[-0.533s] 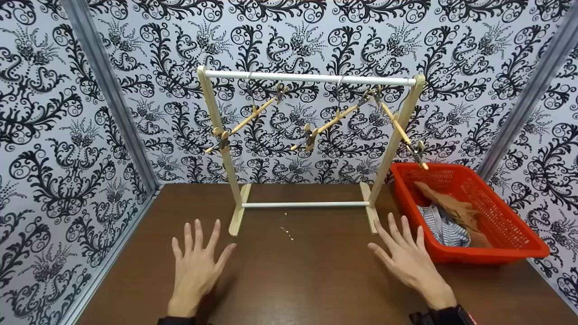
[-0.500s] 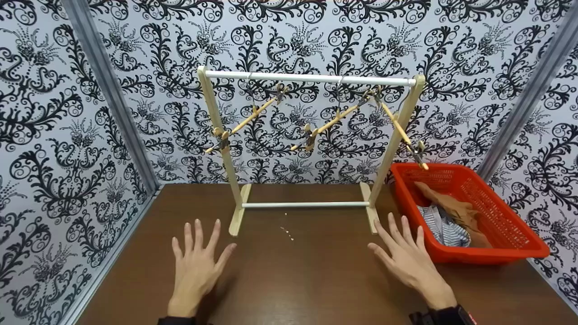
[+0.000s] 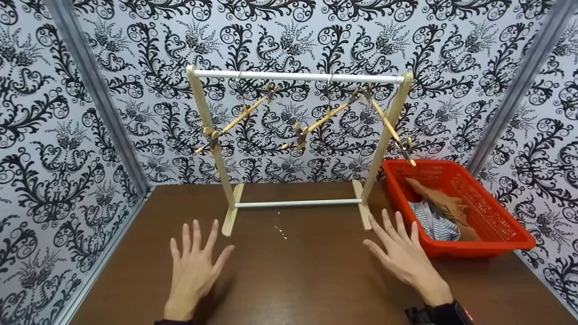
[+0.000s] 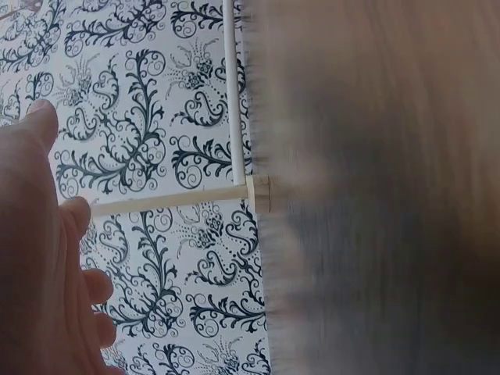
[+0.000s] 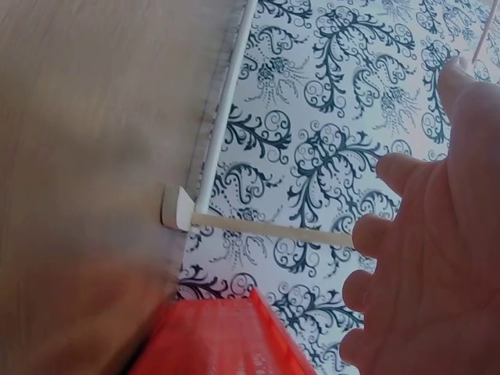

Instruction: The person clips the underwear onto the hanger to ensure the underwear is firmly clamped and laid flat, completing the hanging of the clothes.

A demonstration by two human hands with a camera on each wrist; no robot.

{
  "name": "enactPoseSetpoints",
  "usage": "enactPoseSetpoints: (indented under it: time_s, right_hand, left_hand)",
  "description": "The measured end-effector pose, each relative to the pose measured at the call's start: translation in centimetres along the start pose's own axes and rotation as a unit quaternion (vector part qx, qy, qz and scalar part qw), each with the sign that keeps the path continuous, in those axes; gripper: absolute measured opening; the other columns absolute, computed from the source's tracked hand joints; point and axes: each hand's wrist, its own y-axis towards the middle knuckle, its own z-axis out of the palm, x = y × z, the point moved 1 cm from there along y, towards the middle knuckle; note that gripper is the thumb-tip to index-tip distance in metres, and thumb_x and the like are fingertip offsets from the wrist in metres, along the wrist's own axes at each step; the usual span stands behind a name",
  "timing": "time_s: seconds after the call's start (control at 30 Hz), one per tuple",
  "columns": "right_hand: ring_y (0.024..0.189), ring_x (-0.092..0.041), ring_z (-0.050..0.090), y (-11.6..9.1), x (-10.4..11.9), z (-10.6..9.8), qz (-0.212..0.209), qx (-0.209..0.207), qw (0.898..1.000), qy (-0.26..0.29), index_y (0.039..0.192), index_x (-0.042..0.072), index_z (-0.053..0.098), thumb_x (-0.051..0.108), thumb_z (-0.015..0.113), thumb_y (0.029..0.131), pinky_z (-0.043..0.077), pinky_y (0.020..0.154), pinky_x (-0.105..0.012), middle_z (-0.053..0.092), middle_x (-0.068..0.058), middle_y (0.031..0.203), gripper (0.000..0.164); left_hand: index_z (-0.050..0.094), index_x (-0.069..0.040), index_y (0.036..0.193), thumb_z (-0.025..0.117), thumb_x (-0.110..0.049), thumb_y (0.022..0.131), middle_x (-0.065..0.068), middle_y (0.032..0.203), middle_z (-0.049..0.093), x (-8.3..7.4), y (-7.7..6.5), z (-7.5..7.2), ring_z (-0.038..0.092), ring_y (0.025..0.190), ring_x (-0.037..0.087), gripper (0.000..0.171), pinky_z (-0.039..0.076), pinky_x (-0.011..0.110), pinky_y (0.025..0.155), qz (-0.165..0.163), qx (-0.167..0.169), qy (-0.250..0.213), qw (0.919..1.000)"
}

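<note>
Both hands are spread with straight fingers and hold nothing. In the head view the left hand (image 3: pixel 193 271) hovers over the brown table (image 3: pixel 289 280), before the left foot of a small clothes rack (image 3: pixel 298 76). The right hand (image 3: pixel 406 262) is over the table between the rack's right foot and a red basket (image 3: pixel 487 246). From the rack's white top bar hang a left hanger (image 3: pixel 244 113), a middle hanger (image 3: pixel 328 116) and a right hanger (image 3: pixel 387 122), each with clips. Inside the basket lie a striped grey-white cloth (image 3: pixel 433 223) and a brown cloth (image 3: pixel 445 203).
A lower white rod (image 3: pixel 298 203) joins the rack's two wooden feet close to the back wall (image 3: pixel 289 158). Patterned panels with grey metal posts (image 3: pixel 99 99) enclose the table on the left, back and right. A few small white specks (image 3: pixel 282 232) lie on the tabletop.
The head view has shifted a little, so rack, basket and walls appear slightly further left. Both hands keep their spread pose and almost the same place.
</note>
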Motion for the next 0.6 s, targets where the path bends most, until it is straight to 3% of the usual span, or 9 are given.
enactPoseSetpoints:
  time_s: [0.2, 0.37, 0.5, 0.6]
  right_hand:
    - [0.150, -0.049, 0.002, -0.3, -1.0, -2.6, -0.005, 0.013, 1.000, -0.027, 0.161, 0.019, 0.028, 0.056, 0.041, 0.105, -0.018, 0.113, -0.060, 0.012, -0.018, 0.166, 0.068]
    - [0.148, -0.052, 0.004, -0.2, -3.0, -5.9, 0.003, 0.044, 0.998, -0.036, 0.161, 0.016, 0.026, 0.059, 0.035, 0.105, -0.018, 0.111, -0.062, 0.012, -0.022, 0.164, 0.071]
    - [0.144, -0.058, 0.013, 0.4, -5.3, -8.5, 0.010, 0.078, 0.997, -0.025, 0.159, 0.011, 0.029, 0.058, 0.038, 0.105, -0.003, 0.112, -0.071, 0.021, -0.026, 0.161, 0.073]
    - [0.127, -0.057, 0.047, 1.1, -7.2, -10.4, 0.005, 0.104, 0.994, -0.026, 0.156, 0.004, 0.035, 0.055, 0.047, 0.104, 0.027, 0.106, -0.074, 0.045, -0.034, 0.146, 0.074]
  left_hand:
    - [0.033, -0.022, 0.160, 0.050, -0.059, 0.100, 0.028, 0.161, 0.022, -1.7, 0.0, -0.5, 0.011, 0.151, 0.047, 0.073, 0.006, 0.069, 0.115, 0.033, -0.004, -0.014, 0.9994]
    - [0.029, -0.018, 0.161, 0.051, -0.054, 0.102, 0.025, 0.163, 0.020, -3.7, 0.6, -1.2, 0.013, 0.151, 0.045, 0.072, 0.011, 0.067, 0.116, 0.062, 0.006, -0.067, 0.9958]
    - [0.021, -0.017, 0.163, 0.052, -0.053, 0.102, 0.019, 0.164, 0.017, -6.0, 1.4, -1.6, 0.016, 0.151, 0.037, 0.078, 0.016, 0.062, 0.117, 0.094, 0.018, -0.144, 0.9850]
    - [0.019, -0.016, 0.163, 0.058, -0.051, 0.100, 0.014, 0.164, 0.022, -8.2, 2.2, -1.8, 0.023, 0.150, 0.032, 0.082, 0.021, 0.055, 0.118, 0.140, 0.010, -0.199, 0.9700]
